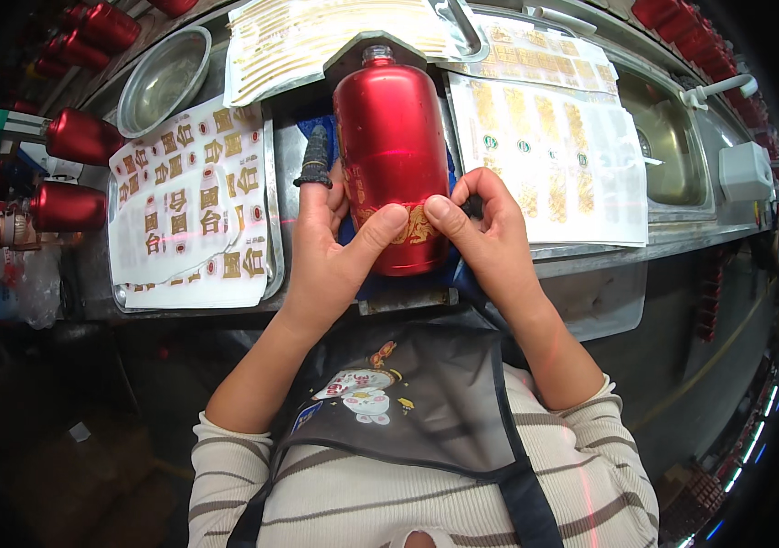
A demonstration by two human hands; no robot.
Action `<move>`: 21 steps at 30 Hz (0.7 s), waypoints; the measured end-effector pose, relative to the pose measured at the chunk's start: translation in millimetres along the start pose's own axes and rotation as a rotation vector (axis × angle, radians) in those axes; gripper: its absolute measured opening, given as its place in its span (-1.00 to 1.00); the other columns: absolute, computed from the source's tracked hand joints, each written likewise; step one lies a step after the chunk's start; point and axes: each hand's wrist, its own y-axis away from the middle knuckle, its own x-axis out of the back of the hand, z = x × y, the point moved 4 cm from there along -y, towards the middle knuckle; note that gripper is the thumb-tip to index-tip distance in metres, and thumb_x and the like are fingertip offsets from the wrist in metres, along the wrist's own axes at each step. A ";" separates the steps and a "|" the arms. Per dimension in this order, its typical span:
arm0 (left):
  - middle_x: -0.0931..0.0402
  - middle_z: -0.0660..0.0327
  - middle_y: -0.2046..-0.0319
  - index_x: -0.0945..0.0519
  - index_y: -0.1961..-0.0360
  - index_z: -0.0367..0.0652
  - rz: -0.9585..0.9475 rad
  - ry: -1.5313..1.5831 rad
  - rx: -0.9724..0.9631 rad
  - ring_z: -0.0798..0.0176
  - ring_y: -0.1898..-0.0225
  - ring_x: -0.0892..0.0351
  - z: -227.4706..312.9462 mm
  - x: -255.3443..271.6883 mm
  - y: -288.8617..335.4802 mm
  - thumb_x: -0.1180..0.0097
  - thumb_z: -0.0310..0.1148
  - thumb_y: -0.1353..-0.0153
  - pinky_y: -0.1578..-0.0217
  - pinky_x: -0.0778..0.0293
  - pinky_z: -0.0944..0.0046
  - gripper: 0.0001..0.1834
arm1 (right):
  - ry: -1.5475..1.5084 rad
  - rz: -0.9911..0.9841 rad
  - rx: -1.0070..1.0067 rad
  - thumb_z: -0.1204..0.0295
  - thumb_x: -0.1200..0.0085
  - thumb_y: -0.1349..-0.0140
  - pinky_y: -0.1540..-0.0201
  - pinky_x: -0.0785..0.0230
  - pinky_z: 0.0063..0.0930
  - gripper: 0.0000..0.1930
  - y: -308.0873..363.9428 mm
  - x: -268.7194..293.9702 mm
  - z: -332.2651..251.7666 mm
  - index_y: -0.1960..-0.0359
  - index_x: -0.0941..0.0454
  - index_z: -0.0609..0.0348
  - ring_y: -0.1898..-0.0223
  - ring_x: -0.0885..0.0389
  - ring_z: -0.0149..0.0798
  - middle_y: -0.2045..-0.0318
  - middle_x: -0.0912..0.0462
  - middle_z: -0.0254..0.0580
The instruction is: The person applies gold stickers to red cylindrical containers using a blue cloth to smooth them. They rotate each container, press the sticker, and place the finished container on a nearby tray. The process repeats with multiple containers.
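A glossy red bottle [391,146] with a clear neck lies in front of me, its neck pointing away. A gold decal [413,226] runs across its lower part, and more gold marks show along its left side. My left hand [339,242] grips the bottle's left side, thumb over the decal and the other fingers partly hidden; one finger wears a black finger sleeve [314,164]. From the right, my right hand [490,224] is closed at the lower side, its thumb tip pressed on the decal's right end. Blue cloth [323,126] shows beneath the bottle.
Sheets of gold and red decals [190,205] lie on a left tray. More gold decal sheets [549,155] are at right, with striped sheets [316,41] behind. A metal bowl [165,80], red bottles [69,206], a sink [677,196] and a white jug [746,172] stand around.
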 end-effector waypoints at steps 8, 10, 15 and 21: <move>-0.43 -0.15 -0.15 -0.21 0.08 -0.33 0.053 0.002 0.021 0.19 -0.15 -0.49 -0.1 -0.1 -2.1 -0.37 -0.36 -0.20 -0.19 -0.38 0.21 -0.46 | -0.102 -0.140 -0.130 0.26 -0.28 -0.28 0.42 -0.21 -0.70 -0.69 -0.3 6.7 -11.8 0.33 -0.38 0.14 0.42 -0.33 -0.63 0.41 -0.47 -0.42; -0.44 -0.14 -0.13 -0.21 0.09 -0.33 0.063 -0.010 0.040 0.19 -0.13 -0.51 0.6 -1.3 -4.0 -0.38 -0.37 -0.19 -0.17 -0.40 0.21 -0.45 | -0.109 -0.106 -0.138 0.24 -0.28 -0.27 0.42 -0.21 -0.69 -0.67 -4.6 2.5 -18.4 0.35 -0.38 0.14 0.42 -0.33 -0.62 0.42 -0.46 -0.43; -0.46 -0.12 -0.09 -0.20 0.11 -0.32 0.086 -0.003 0.065 0.20 -0.09 -0.53 4.3 -9.5 -4.2 -0.40 -0.40 -0.15 -0.13 -0.44 0.22 -0.44 | 0.012 -0.072 -0.016 0.21 -0.30 -0.25 0.44 -0.19 -0.69 -0.63 -9.8 -0.2 -1.2 0.38 -0.35 0.13 0.43 -0.29 -0.63 0.46 -0.40 -0.45; -0.47 -0.11 -0.08 -0.21 0.10 -0.32 0.064 -0.051 -0.027 0.17 -0.10 -0.53 0.7 -4.0 -1.6 -0.43 -0.40 -0.12 -0.13 -0.44 0.21 -0.41 | -0.050 -0.185 -0.118 0.28 -0.28 -0.27 0.37 -0.14 -0.78 -0.69 -5.1 5.8 -12.5 0.25 -0.34 0.08 0.41 -0.26 -0.70 0.38 -0.40 -0.50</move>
